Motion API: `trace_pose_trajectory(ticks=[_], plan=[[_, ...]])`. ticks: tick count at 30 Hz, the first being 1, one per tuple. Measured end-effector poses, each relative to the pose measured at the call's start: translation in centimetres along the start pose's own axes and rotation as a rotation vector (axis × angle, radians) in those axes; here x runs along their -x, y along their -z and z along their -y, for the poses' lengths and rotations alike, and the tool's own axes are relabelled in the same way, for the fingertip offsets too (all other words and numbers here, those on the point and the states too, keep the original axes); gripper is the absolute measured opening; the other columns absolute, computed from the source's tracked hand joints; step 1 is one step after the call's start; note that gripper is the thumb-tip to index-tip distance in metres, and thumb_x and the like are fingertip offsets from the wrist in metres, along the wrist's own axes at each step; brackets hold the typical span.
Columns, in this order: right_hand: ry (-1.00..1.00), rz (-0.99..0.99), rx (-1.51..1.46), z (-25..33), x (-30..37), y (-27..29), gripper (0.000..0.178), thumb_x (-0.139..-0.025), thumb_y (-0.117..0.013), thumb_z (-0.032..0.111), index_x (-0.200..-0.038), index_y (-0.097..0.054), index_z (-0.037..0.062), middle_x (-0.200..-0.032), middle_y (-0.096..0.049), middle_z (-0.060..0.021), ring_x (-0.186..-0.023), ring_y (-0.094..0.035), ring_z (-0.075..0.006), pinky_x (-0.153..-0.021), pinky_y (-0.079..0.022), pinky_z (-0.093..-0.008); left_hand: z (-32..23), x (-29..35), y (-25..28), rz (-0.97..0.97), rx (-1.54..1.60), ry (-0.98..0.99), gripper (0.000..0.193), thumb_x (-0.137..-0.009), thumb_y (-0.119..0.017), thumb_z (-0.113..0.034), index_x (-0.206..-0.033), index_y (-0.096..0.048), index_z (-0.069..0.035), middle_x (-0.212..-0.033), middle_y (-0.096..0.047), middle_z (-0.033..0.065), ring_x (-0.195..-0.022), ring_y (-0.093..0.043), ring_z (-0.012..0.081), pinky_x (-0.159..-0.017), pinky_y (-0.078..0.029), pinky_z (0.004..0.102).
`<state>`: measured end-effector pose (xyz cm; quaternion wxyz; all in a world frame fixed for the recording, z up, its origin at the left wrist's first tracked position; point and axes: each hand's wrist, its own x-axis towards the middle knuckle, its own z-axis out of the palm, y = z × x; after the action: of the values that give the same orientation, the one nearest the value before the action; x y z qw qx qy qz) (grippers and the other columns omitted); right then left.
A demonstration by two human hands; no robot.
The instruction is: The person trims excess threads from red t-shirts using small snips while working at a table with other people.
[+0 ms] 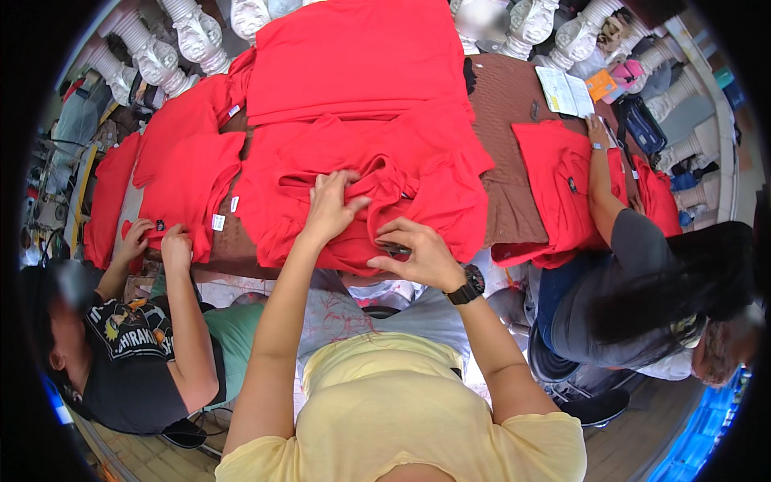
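Note:
A rumpled red shirt (pixel 438 173) lies spread on the table in front of me, its neck opening bunched up in the middle. My left hand (pixel 333 205) has its fingers bent around a fold of cloth beside that opening. Near the shirt's front edge, my right hand (pixel 419 253) curls around a small dark metal tool (pixel 393 248); the fingers hide most of it, so its exact kind is unclear. A black watch is on my right wrist. Just beyond the shirt sits a flat stack of red garments (pixel 357 60).
At the left, a person (pixel 144 353) handles red garments (pixel 181 177) with both hands. Another person (pixel 634 273) at the right reaches over red shirts (pixel 554 189). An open booklet (pixel 565 91) lies on the brown-covered table (pixel 504 104). White balusters (pixel 197 36) line the far side.

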<state>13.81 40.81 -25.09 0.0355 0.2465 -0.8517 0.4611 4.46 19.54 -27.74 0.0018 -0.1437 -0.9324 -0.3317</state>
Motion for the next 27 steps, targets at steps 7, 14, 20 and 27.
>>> trace_pose_trajectory(ticks=[7,14,20,27], plan=[[-0.24,-0.567,0.22,-4.7,-0.4,8.2,0.024,-0.081,-0.08,0.016,-0.097,-0.073,-0.0011,-0.099,-0.071,-0.0172,-0.09,-0.069,-0.0307,-0.08,-0.054,-0.0385,4.0,2.0,6.4,-0.458,0.663,0.084,0.027,-0.085,-0.066,-0.004,-0.112,-0.061,-0.001,-0.098,-0.059,0.0136,-0.093,-0.058,0.0296,-0.088,-0.046,0.035],[-0.667,-0.456,0.035,-6.2,-2.3,5.7,0.029,-0.079,-0.081,0.015,-0.1,-0.072,-0.0026,-0.094,-0.072,-0.0147,-0.08,-0.067,-0.0236,-0.07,-0.051,-0.0321,-1.1,1.3,7.1,-0.799,-0.069,-0.139,0.043,-0.082,-0.063,0.0,-0.125,-0.06,-0.004,-0.118,-0.053,0.0181,-0.111,-0.053,0.0327,-0.099,-0.042,0.0414],[0.081,-0.505,0.012,-1.4,-5.0,2.2,0.015,-0.079,-0.067,-0.005,-0.093,-0.069,0.0006,-0.088,-0.063,-0.0123,-0.079,-0.065,-0.0278,-0.069,-0.052,-0.037,-4.8,-0.9,0.0,-0.002,1.117,0.024,0.03,-0.097,-0.067,-0.018,-0.121,-0.06,-0.003,-0.126,-0.059,0.0117,-0.093,-0.062,0.0131,-0.087,-0.048,0.028],[0.005,-0.409,-0.017,-0.6,-3.7,1.9,0.022,-0.082,-0.075,0.003,-0.103,-0.069,0.0014,-0.097,-0.066,-0.0113,-0.085,-0.068,-0.0258,-0.074,-0.054,-0.0354,0.7,-1.0,-2.1,-0.318,0.794,-0.027,0.03,-0.097,-0.067,-0.011,-0.122,-0.056,0.0,-0.12,-0.06,0.0099,-0.102,-0.061,0.0144,-0.092,-0.048,0.0279]])
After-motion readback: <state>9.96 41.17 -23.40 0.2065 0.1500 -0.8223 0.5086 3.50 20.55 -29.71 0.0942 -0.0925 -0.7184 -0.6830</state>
